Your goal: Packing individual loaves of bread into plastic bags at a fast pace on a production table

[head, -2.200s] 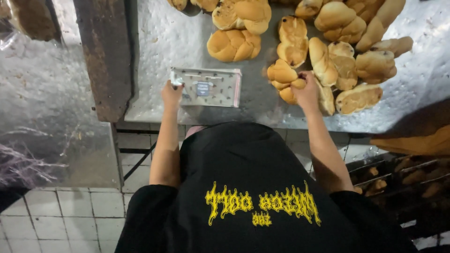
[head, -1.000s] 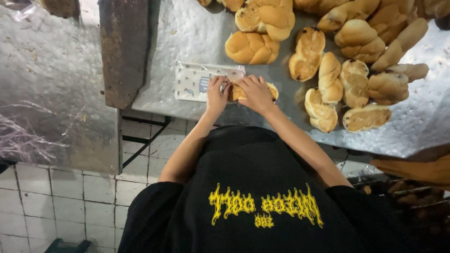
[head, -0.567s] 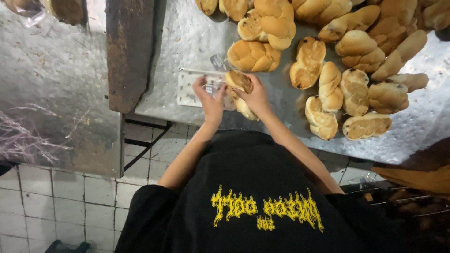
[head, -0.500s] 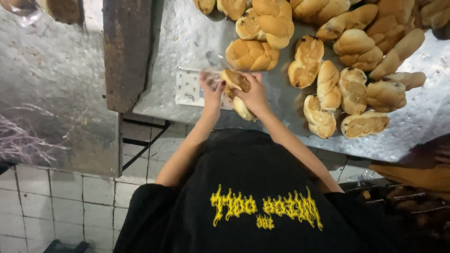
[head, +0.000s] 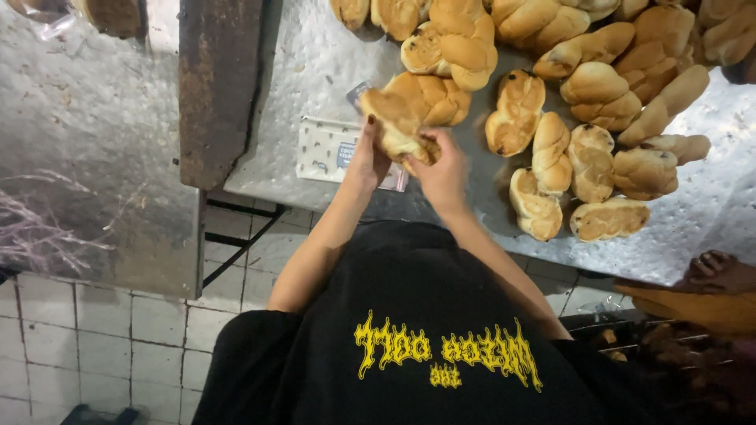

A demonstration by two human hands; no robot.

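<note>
Both my hands hold one golden bread roll point(head: 391, 118) just above the metal table point(head: 315, 63). My left hand point(head: 368, 156) grips the roll's left side with fingers curled around it. My right hand point(head: 441, 167) clasps its lower right end. Under my hands lies a flat printed white plastic packet point(head: 327, 149), partly hidden by them. Several more braided rolls point(head: 583, 142) lie spread over the table to the right and behind.
A rusty dark metal bar point(head: 216, 86) stands left of the table. A second metal surface point(head: 87, 157) lies further left. White floor tiles point(head: 102, 330) show below. Another person's hand point(head: 720, 271) rests at the right edge above a rack.
My right hand picked a roll from the pile and carried it left over the packet. My left hand left the packet and joined it; both now lift and hold the roll.
</note>
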